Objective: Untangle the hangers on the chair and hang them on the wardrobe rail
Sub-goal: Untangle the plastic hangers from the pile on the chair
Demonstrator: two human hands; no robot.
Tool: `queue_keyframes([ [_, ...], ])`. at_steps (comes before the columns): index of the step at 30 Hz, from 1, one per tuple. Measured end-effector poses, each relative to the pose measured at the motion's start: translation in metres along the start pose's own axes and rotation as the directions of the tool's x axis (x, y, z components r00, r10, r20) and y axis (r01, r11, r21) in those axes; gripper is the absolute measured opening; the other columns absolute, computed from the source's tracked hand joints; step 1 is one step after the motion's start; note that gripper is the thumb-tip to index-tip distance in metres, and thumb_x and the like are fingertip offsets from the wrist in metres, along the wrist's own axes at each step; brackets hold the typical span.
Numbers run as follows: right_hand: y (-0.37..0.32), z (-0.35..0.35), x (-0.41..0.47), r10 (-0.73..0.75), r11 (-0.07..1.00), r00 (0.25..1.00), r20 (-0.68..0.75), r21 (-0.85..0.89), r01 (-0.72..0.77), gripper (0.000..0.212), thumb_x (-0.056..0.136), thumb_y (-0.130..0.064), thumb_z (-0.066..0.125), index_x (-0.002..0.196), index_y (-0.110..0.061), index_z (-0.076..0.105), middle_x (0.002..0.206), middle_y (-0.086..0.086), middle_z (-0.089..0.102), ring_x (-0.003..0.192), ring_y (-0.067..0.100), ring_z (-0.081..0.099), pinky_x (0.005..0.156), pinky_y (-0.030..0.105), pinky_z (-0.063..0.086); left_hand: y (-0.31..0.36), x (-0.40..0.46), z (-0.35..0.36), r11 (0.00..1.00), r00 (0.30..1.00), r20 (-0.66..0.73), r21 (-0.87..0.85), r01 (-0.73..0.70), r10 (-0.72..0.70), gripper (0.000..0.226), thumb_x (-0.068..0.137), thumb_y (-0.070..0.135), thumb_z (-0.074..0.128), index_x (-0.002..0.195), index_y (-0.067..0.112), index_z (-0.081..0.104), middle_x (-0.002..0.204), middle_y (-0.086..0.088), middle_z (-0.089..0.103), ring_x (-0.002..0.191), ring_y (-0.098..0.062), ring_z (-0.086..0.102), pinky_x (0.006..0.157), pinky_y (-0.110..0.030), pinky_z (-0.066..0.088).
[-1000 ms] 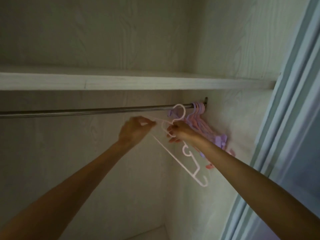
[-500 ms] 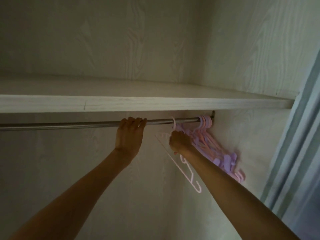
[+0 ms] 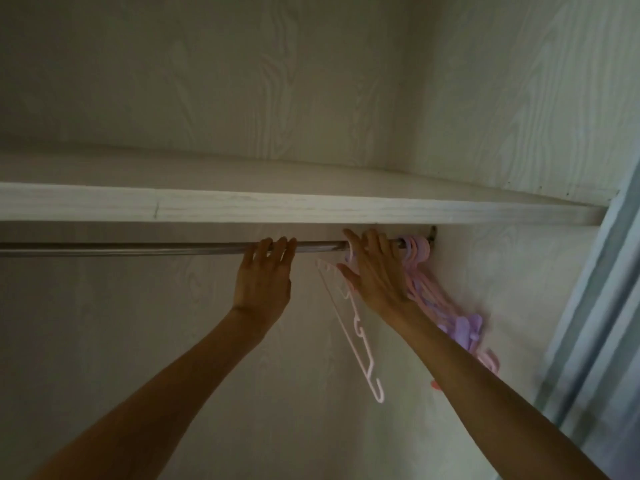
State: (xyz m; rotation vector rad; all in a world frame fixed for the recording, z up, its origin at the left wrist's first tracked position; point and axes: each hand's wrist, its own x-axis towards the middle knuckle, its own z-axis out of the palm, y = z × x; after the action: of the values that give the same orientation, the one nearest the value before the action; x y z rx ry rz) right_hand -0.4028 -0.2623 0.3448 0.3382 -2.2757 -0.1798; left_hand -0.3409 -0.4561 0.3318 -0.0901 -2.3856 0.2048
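My left hand [image 3: 262, 275] reaches up with its fingers hooked over the wardrobe rail [image 3: 138, 248], holding the bar. My right hand [image 3: 375, 271] is spread wide, fingers straight, its fingertips at the rail beside the pale pink hanger [image 3: 360, 344], which hangs from the bar by its hook and tilts down under my wrist. Just right of that hand, a bunch of pink and purple hangers [image 3: 420, 258] crowds the rail's end against the side wall [image 3: 502, 306]. Left of my hands the rail runs bare. The shelf [image 3: 242, 206] sits close above the bar, leaving only a narrow gap for my fingers.
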Motion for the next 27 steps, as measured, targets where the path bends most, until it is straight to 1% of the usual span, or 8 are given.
queue_keyframes([
  [3,0.012,-0.005,0.010,-0.054,0.998,0.996,0.068,0.015,0.054,0.050,0.079,-0.046,0.057,0.121,-0.018,0.057,0.117,0.007,0.058,0.107,0.029,0.053,0.087,0.038,0.027,0.001,0.001,-0.002,1.000,1.000,0.021,0.006,0.006,-0.006,0.065,0.095,0.022,0.043,0.150,0.014,0.011,0.155,-0.004,0.024,0.142,-0.025,0.023,0.116,-0.038,0.017],
  [5,0.025,-0.009,0.013,-0.094,0.994,0.990,0.106,0.065,0.087,0.047,0.076,-0.042,0.065,0.115,-0.017,0.059,0.119,0.008,0.056,0.111,0.030,0.051,0.093,0.043,0.029,0.002,0.001,-0.004,1.000,0.999,0.047,0.015,0.019,-0.019,0.067,0.096,0.023,0.041,0.151,0.015,0.005,0.157,-0.003,0.017,0.144,-0.024,0.018,0.117,-0.038,0.015],
  [8,0.047,-0.015,0.009,-0.108,0.994,0.991,0.074,0.017,0.107,0.043,0.070,-0.042,0.070,0.105,-0.018,0.065,0.107,0.008,0.061,0.100,0.030,0.055,0.091,0.041,0.030,0.005,-0.001,-0.004,0.999,0.997,0.075,0.032,0.026,-0.029,0.069,0.096,0.026,0.042,0.151,0.015,0.001,0.158,-0.004,0.013,0.144,-0.024,0.015,0.116,-0.038,0.016],
  [13,0.077,-0.012,0.003,-0.052,0.999,0.986,0.159,-0.002,0.053,0.059,0.072,-0.058,0.038,0.101,-0.015,0.067,0.096,0.011,0.063,0.092,0.032,0.057,0.086,0.042,0.028,0.009,0.000,-0.006,0.998,0.995,0.094,0.042,0.038,-0.042,0.069,0.096,0.027,0.040,0.150,0.014,-0.001,0.158,-0.004,0.012,0.145,-0.024,0.014,0.116,-0.037,0.017],
  [16,0.085,-0.013,0.000,-0.020,0.997,0.988,0.156,-0.073,0.031,0.054,0.071,-0.056,0.043,0.097,-0.015,0.068,0.090,0.010,0.064,0.086,0.031,0.060,0.082,0.039,0.028,0.010,-0.001,-0.005,0.997,0.993,0.109,0.056,0.048,-0.054,0.069,0.096,0.027,0.039,0.150,0.014,-0.002,0.158,-0.004,0.011,0.145,-0.023,0.013,0.116,-0.036,0.018],
  [20,0.086,-0.014,0.000,0.001,0.997,0.981,0.195,-0.079,0.015,0.052,0.072,-0.042,0.073,0.113,-0.011,0.064,0.112,0.014,0.062,0.108,0.035,0.055,0.094,0.043,0.038,0.015,-0.001,-0.007,0.995,0.988,0.135,0.077,0.069,-0.079,0.073,0.096,0.031,0.042,0.150,0.013,-0.003,0.158,-0.005,0.010,0.145,-0.024,0.012,0.117,-0.037,0.018],
  [24,0.085,-0.016,-0.002,0.001,0.992,0.977,0.211,-0.127,0.026,0.061,0.088,-0.046,0.053,0.139,-0.015,0.040,0.139,0.009,0.044,0.129,0.031,0.036,0.107,0.043,0.027,0.021,0.000,-0.011,0.990,0.976,0.189,0.115,0.087,-0.108,0.077,0.095,0.034,0.044,0.150,0.011,-0.006,0.158,-0.006,0.004,0.146,-0.026,0.008,0.117,-0.038,0.015],
  [27,0.086,-0.023,-0.007,0.015,0.995,0.971,0.240,-0.100,0.010,0.064,0.089,-0.046,0.052,0.142,-0.014,0.035,0.144,0.011,0.039,0.133,0.031,0.031,0.109,0.042,0.021,0.021,0.000,-0.022,0.989,0.957,0.259,0.106,0.107,-0.131,0.081,0.093,0.039,0.047,0.150,0.013,-0.005,0.159,-0.004,0.003,0.146,-0.026,0.005,0.118,-0.040,0.011],
])
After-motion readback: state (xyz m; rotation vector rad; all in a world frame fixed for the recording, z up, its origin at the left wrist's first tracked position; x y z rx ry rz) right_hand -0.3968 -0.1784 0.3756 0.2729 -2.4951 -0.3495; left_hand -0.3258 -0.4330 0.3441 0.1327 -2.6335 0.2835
